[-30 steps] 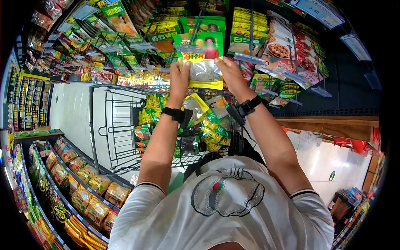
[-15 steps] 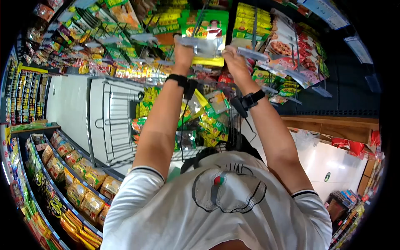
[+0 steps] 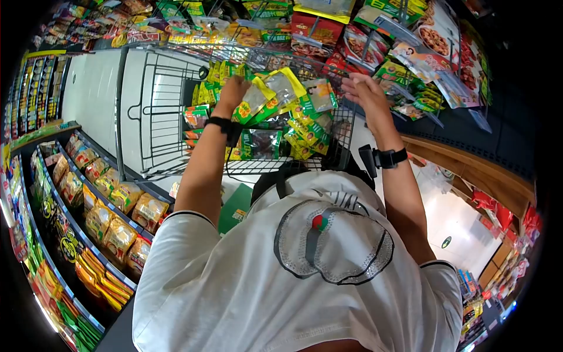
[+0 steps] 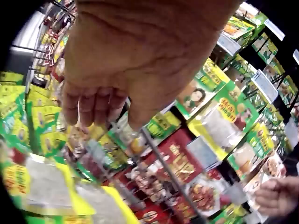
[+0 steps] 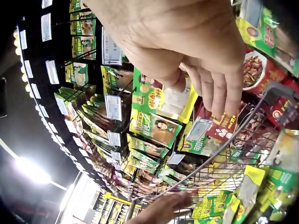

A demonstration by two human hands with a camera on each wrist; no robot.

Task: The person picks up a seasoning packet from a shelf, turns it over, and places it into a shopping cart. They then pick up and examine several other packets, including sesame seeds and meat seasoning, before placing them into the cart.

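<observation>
My left hand is over the wire cart, above its packets, with loosely bent fingers and nothing visible in them. Beside the cart's right side, my right hand has spread, relaxed fingers and is empty. Two clear-fronted pouches with yellow edges, one at left and one at right, lie on the pile. In the left wrist view, a green and yellow pouch hangs on the rack, touched by neither hand. The right wrist view shows a similar pouch partly behind my right hand.
The cart's wire rim surrounds the packets. Hanging racks of seasoning packets line the far side and the right, with price-tag hooks sticking out. A shelf of bagged goods curves along the lower left. A wooden ledge is at the right.
Both hands have let go of the green pouch at the rack and come back toward me, moving apart. The view has tilted down, so the cart shows more fully.
</observation>
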